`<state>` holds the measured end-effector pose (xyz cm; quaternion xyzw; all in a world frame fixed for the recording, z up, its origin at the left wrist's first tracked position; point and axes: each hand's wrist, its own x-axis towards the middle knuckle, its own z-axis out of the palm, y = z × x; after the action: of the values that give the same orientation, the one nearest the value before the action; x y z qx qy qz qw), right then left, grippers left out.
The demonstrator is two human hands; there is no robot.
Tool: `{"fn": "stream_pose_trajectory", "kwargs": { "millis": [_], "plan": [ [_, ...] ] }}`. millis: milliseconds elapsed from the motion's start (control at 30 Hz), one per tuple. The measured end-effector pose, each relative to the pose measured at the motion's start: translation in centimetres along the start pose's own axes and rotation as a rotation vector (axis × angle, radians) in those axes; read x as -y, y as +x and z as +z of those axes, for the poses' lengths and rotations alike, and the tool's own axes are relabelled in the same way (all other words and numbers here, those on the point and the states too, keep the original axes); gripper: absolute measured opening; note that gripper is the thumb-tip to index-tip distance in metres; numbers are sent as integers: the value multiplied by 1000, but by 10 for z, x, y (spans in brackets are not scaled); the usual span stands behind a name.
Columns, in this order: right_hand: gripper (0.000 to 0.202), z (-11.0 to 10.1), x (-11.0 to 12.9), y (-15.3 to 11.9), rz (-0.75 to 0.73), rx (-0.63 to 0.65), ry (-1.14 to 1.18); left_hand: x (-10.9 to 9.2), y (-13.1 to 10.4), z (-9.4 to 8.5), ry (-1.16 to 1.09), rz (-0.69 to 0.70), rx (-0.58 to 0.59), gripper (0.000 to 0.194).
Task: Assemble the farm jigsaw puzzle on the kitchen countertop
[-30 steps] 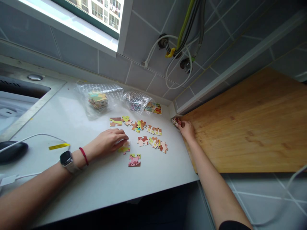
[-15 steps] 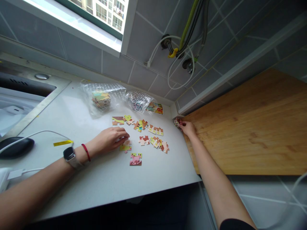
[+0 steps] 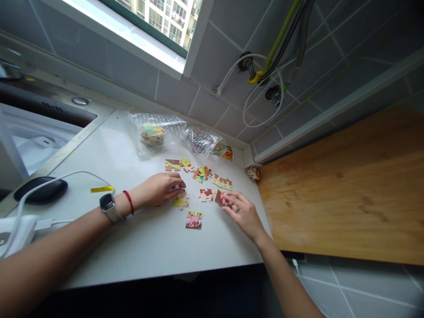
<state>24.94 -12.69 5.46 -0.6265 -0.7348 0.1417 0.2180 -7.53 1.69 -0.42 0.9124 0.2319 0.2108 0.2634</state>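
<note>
My right hand (image 3: 241, 213) pinches a brown and pink puzzle piece (image 3: 220, 198) above the right side of the loose pieces. My left hand (image 3: 165, 189) rests on the white counter with its fingers bent, beside a yellow-green and pink piece (image 3: 180, 201); whether it grips anything is hidden. A pink piece with a yellow-green edge (image 3: 194, 220) lies nearest the front. Between the hands lies a red-brown and cream piece (image 3: 206, 194). Farther back are a brown and yellow piece (image 3: 172, 165) and joined cream and brown pieces (image 3: 222, 181). A small pile of pieces (image 3: 253, 174) stands in the corner.
Two clear plastic bags, one with stacked pieces (image 3: 153, 134), one with dark pieces (image 3: 202, 140), lie at the back beside a picture card (image 3: 224, 151). A wooden board (image 3: 338, 190) is on the right. A black mouse (image 3: 41, 194) and white cable are at left.
My right hand has moved from the corner pile leftward and nearer, now with a puzzle piece in its fingers. The view has shifted; my left hand stays near the same piece.
</note>
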Motion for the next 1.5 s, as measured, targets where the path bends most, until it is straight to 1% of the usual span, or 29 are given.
{"fn": "stream_pose_trajectory", "kwargs": {
  "millis": [67,133,167,233,333,433,667,800,1000,1100,1200,1267,1300,1433,1500],
  "plan": [
    [36,29,35,-14,-162,68,17,2,0,1,-14,-9,3,22],
    [39,53,61,-19,-258,116,30,3,-1,1,-26,-12,9,19],
    [39,63,70,-19,-283,125,32,3,-1,1,-30,-15,13,19],
    [37,79,80,-15,-304,125,25,1,-1,0,-35,-26,18,18],
    [35,90,82,-7,-296,98,8,-2,-1,-2,-39,-34,15,16],
    [32,91,80,-5,-279,68,3,-5,0,-3,-36,-22,17,21],
    [27,90,74,-13,-283,38,-7,-3,-2,-2,1,-18,52,22],
    [27,89,70,-11,-281,53,-45,0,-2,1,-14,18,54,15],
    [26,86,72,-5,-267,82,-78,0,-3,1,4,30,61,17],
    [30,81,76,-4,-240,135,-102,-3,-4,-1,32,25,63,21],
    [45,73,77,-6,-208,201,-105,-5,-4,-2,59,31,68,30],
    [54,68,72,-9,-192,210,-63,-5,-3,-2,62,25,71,31],
    [54,65,69,-10,-182,207,-36,-5,-3,-2,62,23,72,30],
    [41,59,52,-12,-127,187,38,-6,-3,-1,71,48,69,27],
    [40,58,46,-10,-89,192,62,-7,-3,-1,83,43,58,26]
  ]
}}
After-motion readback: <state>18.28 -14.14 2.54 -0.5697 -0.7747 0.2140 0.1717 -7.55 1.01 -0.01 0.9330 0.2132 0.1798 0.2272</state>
